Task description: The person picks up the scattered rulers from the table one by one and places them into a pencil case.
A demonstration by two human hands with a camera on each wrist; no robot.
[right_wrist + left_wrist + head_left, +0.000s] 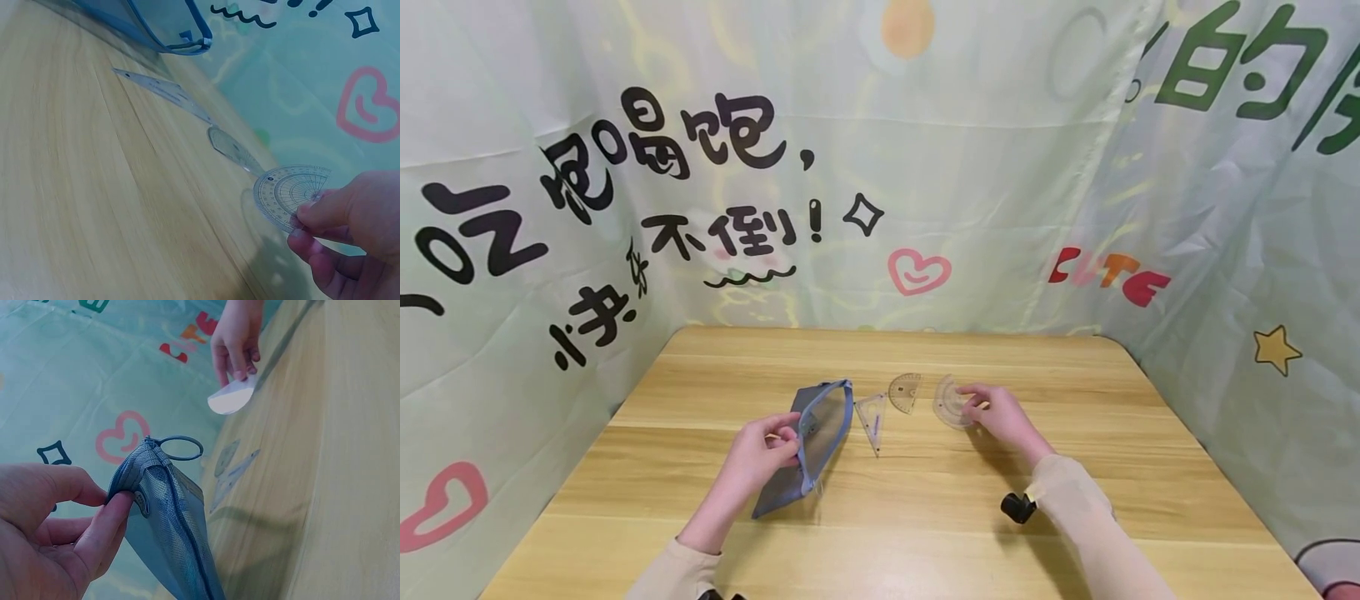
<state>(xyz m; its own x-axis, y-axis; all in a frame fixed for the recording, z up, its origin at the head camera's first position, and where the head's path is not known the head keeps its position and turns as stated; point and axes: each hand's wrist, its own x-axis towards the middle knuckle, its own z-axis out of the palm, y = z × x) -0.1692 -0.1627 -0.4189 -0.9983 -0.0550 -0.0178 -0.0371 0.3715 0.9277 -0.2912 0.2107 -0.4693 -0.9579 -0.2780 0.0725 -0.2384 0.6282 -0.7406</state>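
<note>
Wooden bench [925,525] is carrying a set square [876,432] and smaller protractor [905,393], both not yet lifted; right hand [1002,414] is pinching the raised larger protractor [948,405], left hand [756,454] is pinching the open pouch [784,489] by its rim.

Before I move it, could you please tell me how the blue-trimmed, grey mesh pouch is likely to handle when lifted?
The pouch is probably floppy, since its thin, see-through sides bow apart at the mouth. It seems light for its size, as the left hand merely pinches its rim.
</note>
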